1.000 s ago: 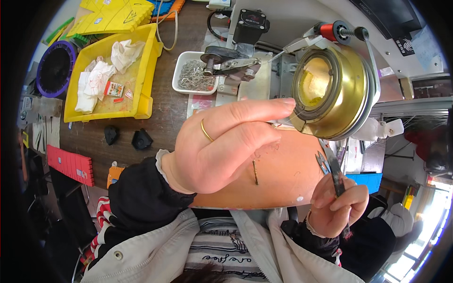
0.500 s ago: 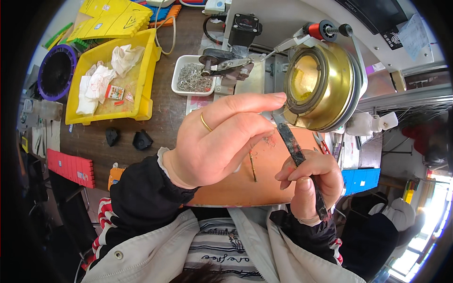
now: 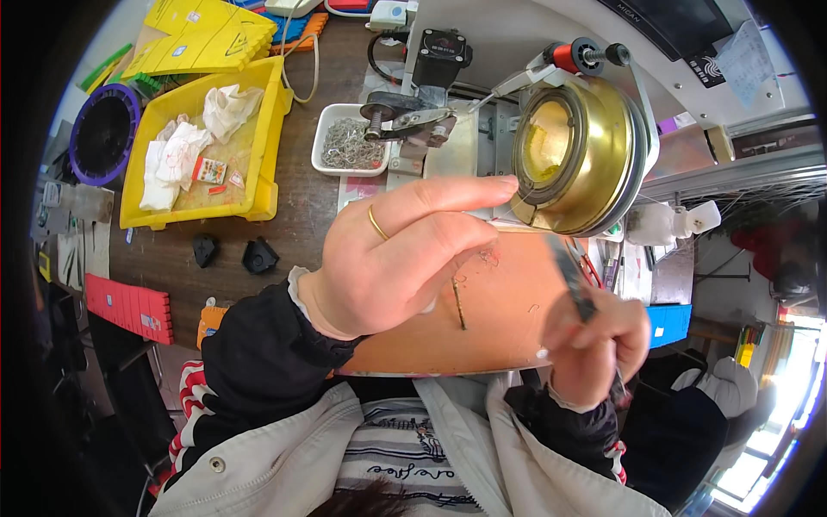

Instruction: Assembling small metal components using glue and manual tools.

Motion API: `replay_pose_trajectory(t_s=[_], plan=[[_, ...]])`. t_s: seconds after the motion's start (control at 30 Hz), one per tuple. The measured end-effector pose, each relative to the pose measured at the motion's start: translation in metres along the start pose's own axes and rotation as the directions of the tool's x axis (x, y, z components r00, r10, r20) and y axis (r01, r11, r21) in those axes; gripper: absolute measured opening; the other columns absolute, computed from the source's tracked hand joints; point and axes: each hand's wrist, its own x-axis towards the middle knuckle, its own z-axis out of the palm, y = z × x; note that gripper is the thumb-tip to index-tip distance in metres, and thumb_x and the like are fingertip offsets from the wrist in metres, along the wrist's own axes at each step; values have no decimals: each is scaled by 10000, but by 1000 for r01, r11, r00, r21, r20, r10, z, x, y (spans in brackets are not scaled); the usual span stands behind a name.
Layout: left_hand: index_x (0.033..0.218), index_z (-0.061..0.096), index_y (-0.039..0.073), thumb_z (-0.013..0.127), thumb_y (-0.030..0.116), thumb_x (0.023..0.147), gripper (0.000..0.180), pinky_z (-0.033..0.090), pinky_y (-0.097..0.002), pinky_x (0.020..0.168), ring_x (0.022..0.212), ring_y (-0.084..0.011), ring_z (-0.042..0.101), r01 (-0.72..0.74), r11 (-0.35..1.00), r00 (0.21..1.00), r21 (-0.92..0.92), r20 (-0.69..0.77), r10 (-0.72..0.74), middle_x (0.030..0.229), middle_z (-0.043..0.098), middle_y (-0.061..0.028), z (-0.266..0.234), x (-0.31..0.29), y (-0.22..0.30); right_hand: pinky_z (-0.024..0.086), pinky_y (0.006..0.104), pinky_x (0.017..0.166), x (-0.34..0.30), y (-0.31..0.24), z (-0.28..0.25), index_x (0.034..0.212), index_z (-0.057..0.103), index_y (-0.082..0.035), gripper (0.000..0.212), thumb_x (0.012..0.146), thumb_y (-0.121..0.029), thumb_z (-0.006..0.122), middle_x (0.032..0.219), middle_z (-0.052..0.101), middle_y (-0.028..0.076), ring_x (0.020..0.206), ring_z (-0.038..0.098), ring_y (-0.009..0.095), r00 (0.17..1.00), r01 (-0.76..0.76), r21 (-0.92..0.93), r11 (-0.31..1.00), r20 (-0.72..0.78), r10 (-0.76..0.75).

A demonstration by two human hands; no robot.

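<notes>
Some cursive lettering (image 3: pixel 411 471) on shirt (image 3: pixel 388 446); right fingers (image 3: pixel 622 326) hold dark tool (image 3: pixel 575 281).

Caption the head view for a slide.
Left hand beside a gold drum, right hand holding a dark narrow tool.

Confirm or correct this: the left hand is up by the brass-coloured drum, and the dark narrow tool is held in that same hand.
The holding hand is wrong. The head view shows the dark narrow tool in the right hand, not the left hand, which is indeed up by the brass-coloured drum.
</notes>
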Motion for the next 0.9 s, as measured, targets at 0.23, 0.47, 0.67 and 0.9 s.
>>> replay_pose_trajectory(t_s=[0.23, 0.47, 0.67, 0.9], plan=[[980, 642, 14, 697, -94, 775, 238, 577, -317, 761, 934, -275, 713, -17, 999, 998, 48, 56, 14, 1090, 711, -162, 1, 1, 3, 496, 296, 573, -48, 8, -46, 1095, 584, 20, 249, 871, -45, 674, 727, 656, 135, 609, 639, 213, 981, -177, -650, 739, -173, 83], [901, 667, -4, 674, -35, 855, 56, 543, -269, 679, 778, -177, 709, 252, 968, 968, 15, 2, -252, 832, 716, -96, 8, 8, 11, 522, 407, 727, -40, 19, -55, 1322, 586, -124, 528, 811, -7, 648, 954, 673, 95, 842, 646, 296, 968, 66, -914, 401, 156, 197], [883, 666, 5, 707, 28, 844, 61, 441, -249, 634, 665, -130, 577, 336, 910, 942, 243, -84, -326, 747, 622, -32, -15, 56, 18, 414, 214, 573, -4, -7, -60, 1242, 629, -24, 441, 817, 89, 657, 825, 642, 23, 626, 511, 77, 992, -43, -695, 718, -118, -54], [812, 718, 73, 760, 86, 743, 82, 430, -373, 907, 1037, -277, 558, 242, 929, 956, 280, -231, -179, 986, 657, -76, -4, 86, -8, 368, 170, 598, 73, 2, -46, 1082, 678, 7, 190, 893, -17, 683, 840, 595, -26, 692, 466, 19, 960, -155, -173, 973, -260, 107]])
